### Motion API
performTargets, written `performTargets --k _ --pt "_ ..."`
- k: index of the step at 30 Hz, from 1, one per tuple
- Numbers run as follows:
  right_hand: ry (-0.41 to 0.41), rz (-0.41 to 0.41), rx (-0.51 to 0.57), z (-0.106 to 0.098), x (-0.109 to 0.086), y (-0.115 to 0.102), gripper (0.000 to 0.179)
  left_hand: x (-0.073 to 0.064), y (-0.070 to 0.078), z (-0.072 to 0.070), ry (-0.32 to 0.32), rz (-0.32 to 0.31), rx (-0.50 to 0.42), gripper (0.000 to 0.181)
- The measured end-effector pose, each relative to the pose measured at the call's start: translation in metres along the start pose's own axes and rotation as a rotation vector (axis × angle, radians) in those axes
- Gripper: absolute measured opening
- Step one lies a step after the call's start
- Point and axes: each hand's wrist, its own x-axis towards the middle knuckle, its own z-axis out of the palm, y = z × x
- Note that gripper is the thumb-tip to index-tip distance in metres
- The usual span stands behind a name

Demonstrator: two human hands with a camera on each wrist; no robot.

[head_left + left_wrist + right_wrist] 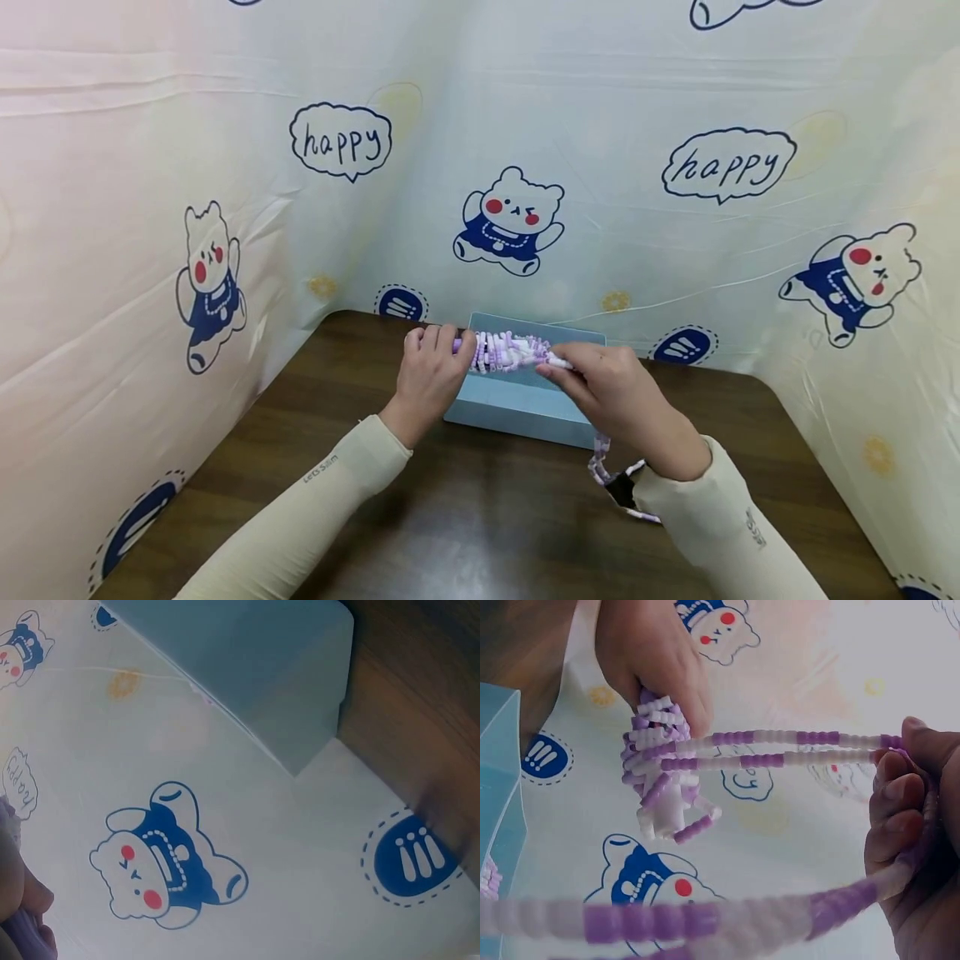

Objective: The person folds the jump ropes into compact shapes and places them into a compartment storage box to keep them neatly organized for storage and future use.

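A purple-and-white beaded jump rope [510, 352] is wound in a bundle around its handles. My left hand [435, 362] grips the bundle at its left end; a bit of purple handle [30, 937] shows under the fingers in the left wrist view. With thumb and fingers, my right hand [618, 387] pinches a doubled length of the rope, close to the bundle's right end. In the right wrist view two strands [765, 748] run taut from the wound bundle [660, 761] to the right hand. A loose length of rope [600, 458] hangs below the right wrist.
Behind and below the hands, a light blue box [517, 417] stands on the dark wooden table [465, 517]. By the hanging rope is a black piece [621, 490], its kind unclear. A printed cloth [600, 125] surrounds the table's back and sides.
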Motion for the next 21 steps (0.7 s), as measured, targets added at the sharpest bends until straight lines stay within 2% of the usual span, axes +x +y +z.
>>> performTargets --k 6,8,14,21 --pt "0.032 0.176 0.052 -0.001 0.005 0.013 0.012 -0.003 -0.002 -0.001 0.008 0.015 -0.006 0.035" --pt "0.038 0.235 0.066 -0.001 0.007 0.019 0.007 -0.005 -0.003 -0.001 0.015 0.024 -0.007 0.036" --pt "0.044 0.406 0.083 0.002 0.012 0.038 0.017 -0.007 -0.004 -0.003 0.039 0.053 -0.018 0.038" --pt "0.026 0.477 0.086 0.012 0.017 0.058 0.03 -0.009 -0.002 -0.006 0.068 0.081 -0.04 0.039"
